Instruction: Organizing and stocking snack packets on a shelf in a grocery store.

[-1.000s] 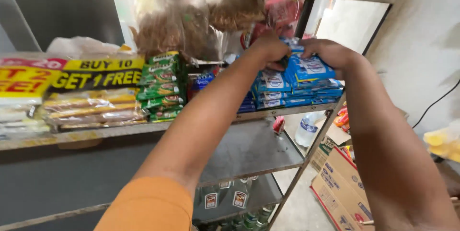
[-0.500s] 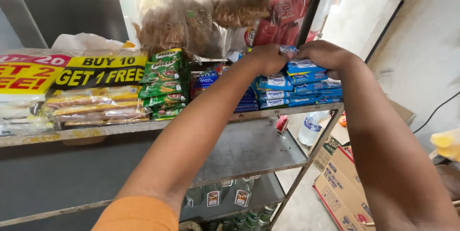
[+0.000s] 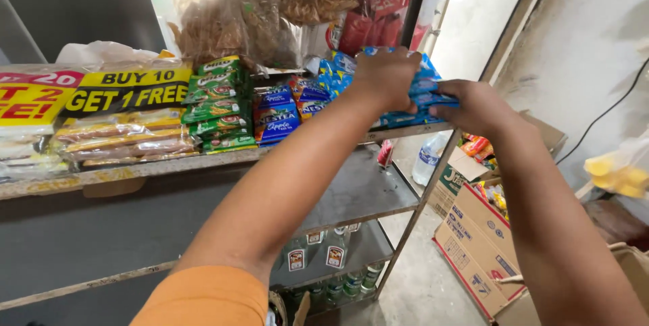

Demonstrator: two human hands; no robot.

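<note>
My left hand lies over the top of a stack of blue snack packets at the right end of a metal shelf. My right hand grips the same stack from its right side, thumb on the packets. More blue packets stand just left of the stack. Both forearms reach in from below; an orange sleeve covers my left upper arm.
Green sachet packs, yellow-wrapped packs and a yellow-and-black promo card fill the shelf's left part. Clear bags of snacks hang above. Bottles stand on the bottom shelf. Cardboard boxes sit on the floor at right.
Both hands have shifted on the blue stack: the left now covers its top, the right has dropped to its right side. The camera view swung slightly right.
</note>
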